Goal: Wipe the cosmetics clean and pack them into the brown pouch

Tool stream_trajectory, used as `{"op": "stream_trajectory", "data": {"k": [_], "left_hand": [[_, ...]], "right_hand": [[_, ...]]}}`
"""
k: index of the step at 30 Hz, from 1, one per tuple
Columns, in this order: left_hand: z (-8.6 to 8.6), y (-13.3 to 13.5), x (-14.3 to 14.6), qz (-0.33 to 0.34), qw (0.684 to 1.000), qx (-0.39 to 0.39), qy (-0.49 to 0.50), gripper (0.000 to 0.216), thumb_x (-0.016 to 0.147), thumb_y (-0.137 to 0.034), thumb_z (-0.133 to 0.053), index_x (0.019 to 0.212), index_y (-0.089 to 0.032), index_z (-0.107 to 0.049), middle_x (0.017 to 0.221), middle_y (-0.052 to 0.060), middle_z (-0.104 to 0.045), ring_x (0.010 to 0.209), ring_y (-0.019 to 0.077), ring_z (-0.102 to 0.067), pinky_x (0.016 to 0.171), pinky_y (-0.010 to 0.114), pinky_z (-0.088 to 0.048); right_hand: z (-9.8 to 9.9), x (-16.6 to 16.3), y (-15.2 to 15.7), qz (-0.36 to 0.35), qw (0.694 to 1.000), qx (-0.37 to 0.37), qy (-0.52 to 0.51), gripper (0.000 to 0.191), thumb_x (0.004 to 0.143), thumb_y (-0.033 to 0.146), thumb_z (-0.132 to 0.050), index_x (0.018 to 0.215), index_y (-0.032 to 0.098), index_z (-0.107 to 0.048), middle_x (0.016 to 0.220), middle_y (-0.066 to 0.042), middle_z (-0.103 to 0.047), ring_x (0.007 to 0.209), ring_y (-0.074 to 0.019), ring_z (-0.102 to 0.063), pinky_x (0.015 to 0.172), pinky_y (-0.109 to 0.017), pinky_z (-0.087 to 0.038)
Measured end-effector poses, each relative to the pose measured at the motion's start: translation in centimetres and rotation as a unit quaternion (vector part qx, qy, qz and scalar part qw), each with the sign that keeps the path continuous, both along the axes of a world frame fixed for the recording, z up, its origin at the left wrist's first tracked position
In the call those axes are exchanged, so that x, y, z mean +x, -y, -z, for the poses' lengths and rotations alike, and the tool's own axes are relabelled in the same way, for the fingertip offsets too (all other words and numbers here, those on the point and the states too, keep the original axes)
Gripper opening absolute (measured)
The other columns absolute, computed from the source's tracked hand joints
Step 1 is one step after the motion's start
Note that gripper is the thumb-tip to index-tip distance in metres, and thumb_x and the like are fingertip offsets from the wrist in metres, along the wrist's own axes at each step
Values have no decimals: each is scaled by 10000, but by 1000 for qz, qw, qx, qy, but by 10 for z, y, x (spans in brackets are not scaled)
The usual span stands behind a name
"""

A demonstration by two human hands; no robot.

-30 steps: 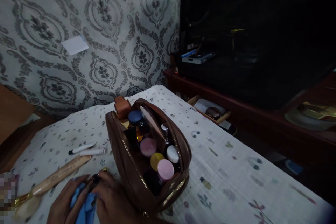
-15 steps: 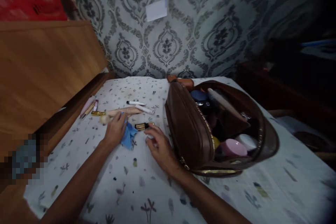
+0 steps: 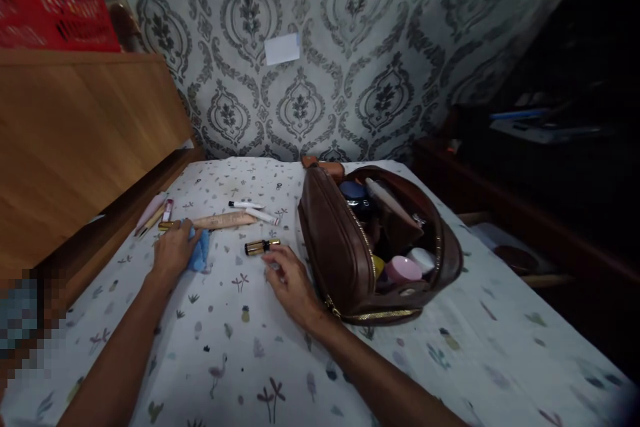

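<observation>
My left hand (image 3: 173, 253) lies on the printed bedsheet (image 3: 240, 347) with its fingers closed on a blue cloth (image 3: 201, 252), just below a long beige tube (image 3: 220, 220). My right hand (image 3: 287, 278) rests on the sheet with fingers loosely spread, its fingertips right beside a small black-and-gold bottle (image 3: 261, 247) lying on its side. An open brown leather pouch (image 3: 340, 247) stands to the right of that hand, packed with jars and tubes with pink, white and blue lids.
Two white pens (image 3: 255, 210) lie above the beige tube, and pink and gold sticks (image 3: 155, 213) lie at the sheet's left edge. A wooden headboard (image 3: 75, 140) rises on the left. Patterned wallpaper is behind; dark furniture stands to the right.
The view swung left and pulled back. My hands parted: the left slid left with the blue cloth, the right let the small bottle lie on the sheet.
</observation>
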State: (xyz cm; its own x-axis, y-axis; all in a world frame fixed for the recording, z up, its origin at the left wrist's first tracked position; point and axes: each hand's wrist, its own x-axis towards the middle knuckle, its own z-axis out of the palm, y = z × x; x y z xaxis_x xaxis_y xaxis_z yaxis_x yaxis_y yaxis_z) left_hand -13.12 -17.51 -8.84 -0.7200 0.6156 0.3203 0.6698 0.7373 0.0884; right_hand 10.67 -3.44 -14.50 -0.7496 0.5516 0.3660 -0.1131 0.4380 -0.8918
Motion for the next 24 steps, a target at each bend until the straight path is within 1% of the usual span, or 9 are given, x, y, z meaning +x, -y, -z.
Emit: {"op": "stream_trajectory", "data": {"k": [3, 6, 8, 10, 13, 16, 19, 21, 24], "left_hand": [[-6, -8, 15, 53, 997, 52, 3, 324, 983, -422, -411, 945, -180, -625, 960, 109, -671, 852, 249, -649, 768, 345, -495], [-8, -21, 44, 142, 985, 97, 18, 351, 996, -434, -377, 931, -192, -623, 912, 70, -684, 870, 216, -646, 826, 319, -500], [-7, -29, 67, 205, 971, 115, 33, 378, 1004, -441, -354, 885, -203, -623, 866, 50, -681, 846, 200, -643, 811, 303, -506], [-6, -33, 88, 268, 952, 139, 47, 395, 1010, -440, -359, 831, -207, -623, 817, 43, -675, 806, 191, -642, 777, 291, -510], [-4, -34, 105, 343, 920, 181, 56, 370, 1008, -412, -407, 842, -197, -659, 826, 53, -709, 780, 178, -670, 760, 274, -523], [-4, -32, 108, 352, 914, 197, 45, 375, 988, -439, -434, 885, -195, -699, 867, 69, -761, 793, 192, -712, 780, 283, -553], [-2, -29, 110, 325, 926, 190, 26, 384, 976, -473, -435, 922, -217, -715, 902, 56, -784, 798, 208, -724, 789, 306, -569], [1, -25, 112, 304, 935, 183, 9, 355, 978, -468, -448, 967, -234, -715, 905, 25, -786, 761, 195, -717, 761, 300, -566], [13, -15, 106, 267, 946, 181, 1, 286, 974, -434, -496, 1077, -270, -706, 886, -19, -779, 708, 177, -688, 677, 285, -529]], "right_hand": [[-2, 0, 1, -20, 999, -23, -9, 211, 904, 201, -509, 1026, 167, -678, 1098, -111, -644, 926, -182, -640, 710, -279, -550], [-3, -1, 5, -49, 994, -102, -13, 190, 913, 256, -543, 1049, 188, -657, 1038, -69, -646, 874, -162, -629, 675, -253, -522], [-4, -2, 8, -67, 985, -158, -13, 191, 933, 324, -546, 1042, 196, -637, 1010, -53, -641, 845, -155, -632, 633, -234, -503], [-5, -4, 10, -81, 978, -190, -9, 246, 967, 418, -516, 973, 192, -614, 892, -26, -631, 759, -138, -624, 616, -226, -500], [-8, -6, 12, -100, 968, -232, 1, 442, 987, 583, -440, 800, 194, -537, 690, 16, -551, 607, -116, -570, 589, -230, -508], [-10, -6, 14, -113, 955, -273, 3, 508, 979, 651, -410, 763, 200, -497, 656, 23, -534, 562, -108, -551, 549, -219, -490], [-12, -3, 15, -99, 950, -295, 6, 413, 980, 560, -505, 789, 195, -520, 671, 33, -540, 577, -93, -531, 558, -193, -453], [-14, -1, 15, -89, 950, -298, 21, 337, 979, 475, -554, 796, 193, -532, 674, 41, -538, 591, -89, -525, 565, -185, -432], [-21, 3, 10, -97, 949, -295, 51, 360, 999, 454, -524, 756, 190, -544, 659, 42, -535, 610, -93, -539, 565, -182, -409]]}}
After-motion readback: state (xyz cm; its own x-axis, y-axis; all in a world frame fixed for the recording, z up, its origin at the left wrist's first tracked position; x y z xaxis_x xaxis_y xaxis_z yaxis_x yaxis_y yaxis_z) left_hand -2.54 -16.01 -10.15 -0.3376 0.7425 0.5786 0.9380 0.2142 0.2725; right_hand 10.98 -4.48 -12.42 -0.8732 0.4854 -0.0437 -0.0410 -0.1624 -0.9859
